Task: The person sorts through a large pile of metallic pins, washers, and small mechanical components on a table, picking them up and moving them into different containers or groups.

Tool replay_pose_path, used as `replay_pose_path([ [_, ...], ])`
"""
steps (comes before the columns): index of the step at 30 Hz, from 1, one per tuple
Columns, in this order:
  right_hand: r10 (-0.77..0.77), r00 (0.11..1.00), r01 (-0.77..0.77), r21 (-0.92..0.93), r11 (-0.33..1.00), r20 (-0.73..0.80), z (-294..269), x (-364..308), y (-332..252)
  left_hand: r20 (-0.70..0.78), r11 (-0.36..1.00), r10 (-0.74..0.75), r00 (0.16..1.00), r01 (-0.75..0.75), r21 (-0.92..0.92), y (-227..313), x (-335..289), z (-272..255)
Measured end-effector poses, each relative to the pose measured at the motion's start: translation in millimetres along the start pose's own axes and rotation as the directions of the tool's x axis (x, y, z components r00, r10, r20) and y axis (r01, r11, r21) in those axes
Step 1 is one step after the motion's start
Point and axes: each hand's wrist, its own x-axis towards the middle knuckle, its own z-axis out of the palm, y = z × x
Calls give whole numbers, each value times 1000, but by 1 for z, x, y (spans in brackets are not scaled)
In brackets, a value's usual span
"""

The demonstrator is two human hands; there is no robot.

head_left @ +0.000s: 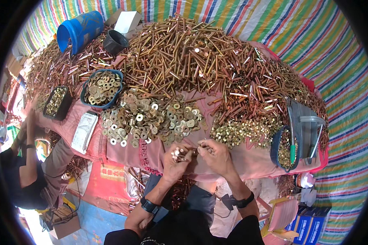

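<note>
My left hand (173,165) is closed round a bunch of small metal pieces (177,154), whose shiny ends stick out between the fingers; they look like bolts. Beside it, my right hand (216,157) is pinched, its fingertips close to the left ones, on something too small to make out. Both hands are over the near edge of the pink cloth (126,155). Just beyond them lies a heap of flat washers (151,116), and to the right a spread of brass-coloured nuts (245,130). A big pile of bronze-coloured metal rods and tubes (184,53) covers the far side.
A blue basin of washers (86,97) and a dark tray of nuts (65,109) stand left, near a silver packet (85,131). A blue bucket (86,32) lies tipped at the back. Right is a nut container (277,153) with a green pen. Another person (28,175) sits left.
</note>
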Motion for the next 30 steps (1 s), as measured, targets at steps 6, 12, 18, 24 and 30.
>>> replay_pose_path([
  [6,-140,989,136,-84,987,-45,14,-7,6,-56,998,-43,997,45,41,12,6,-4],
  [12,-145,989,143,-64,988,-23,13,-12,16,63,998,-52,997,50,45,6,5,2],
  [18,34,994,-49,155,987,101,2,-13,33,165,961,-233,958,201,192,11,16,4],
  [24,190,982,-166,425,890,-15,6,-15,44,143,906,-229,963,157,394,16,30,8],
  [30,51,985,2,305,952,-164,-7,-12,38,170,894,-226,959,135,428,16,32,10],
])
